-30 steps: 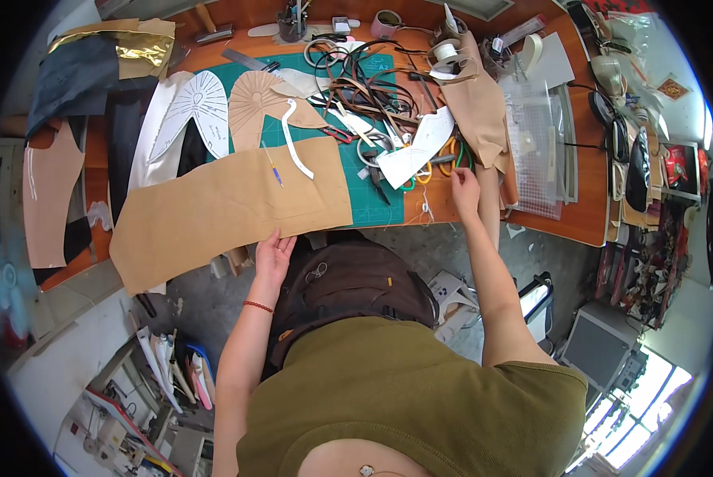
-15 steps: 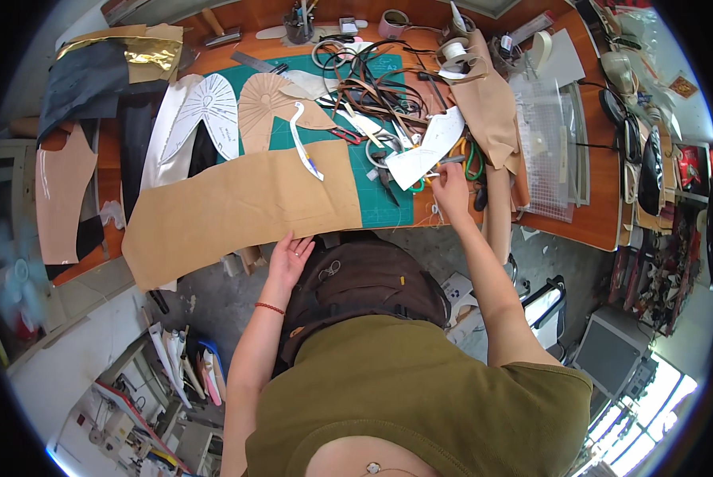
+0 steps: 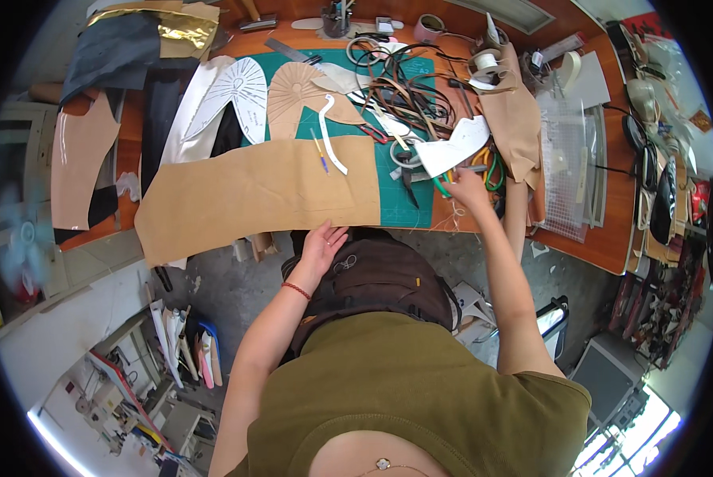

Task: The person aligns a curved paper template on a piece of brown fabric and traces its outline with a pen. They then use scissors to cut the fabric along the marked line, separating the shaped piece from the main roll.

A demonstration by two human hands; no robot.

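Observation:
A large tan sheet (image 3: 253, 187), paper or leather, lies across the front of the table with its near edge past the tabletop. My left hand (image 3: 322, 245) is at that edge, palm turned up, fingers loosely apart and gripping nothing. On the sheet rest a curved white pattern strip (image 3: 332, 139) and a slim blue pen (image 3: 323, 163). To the right, my right hand (image 3: 469, 191) reaches in below a white pattern piece (image 3: 454, 146). Its fingers close at the green handle of a pair of scissors (image 3: 441, 187); the blades are hidden. More looped handles (image 3: 495, 173) lie beside it.
A green cutting mat (image 3: 404, 199) is partly covered by tangled dark straps (image 3: 408, 91). Fan-shaped pattern pieces (image 3: 233, 91) lie behind the tan sheet. Rolled tan leather (image 3: 511, 119) and a clear gridded sheet (image 3: 563, 159) are at the right. A brown bag (image 3: 380, 278) sits against me.
The view has shifted, so the table appears farther right. My right hand has moved slightly nearer and closed by the green handle. My left hand remains at the sheet's near edge.

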